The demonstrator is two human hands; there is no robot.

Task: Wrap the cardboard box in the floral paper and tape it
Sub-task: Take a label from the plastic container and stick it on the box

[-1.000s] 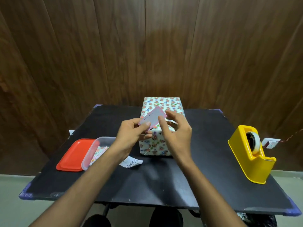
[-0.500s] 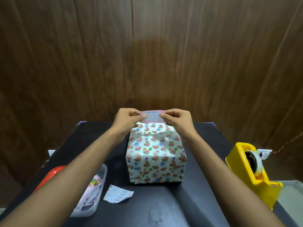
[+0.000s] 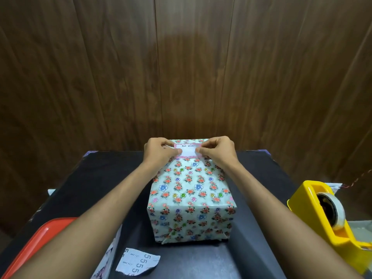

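Both hands (left hand [image 3: 159,151], right hand [image 3: 217,151]) pinch the label [image 3: 188,151] flat between them, its long axis crosswise on the wrapped box [image 3: 189,196].

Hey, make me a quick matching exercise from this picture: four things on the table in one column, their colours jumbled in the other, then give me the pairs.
Things:
1. tape dispenser
2. lid
3. wrapped box
4. table

Colours:
A. black
B. floral on white
C. yellow
D. red

Pairs: 1-C, 2-D, 3-B, 4-A
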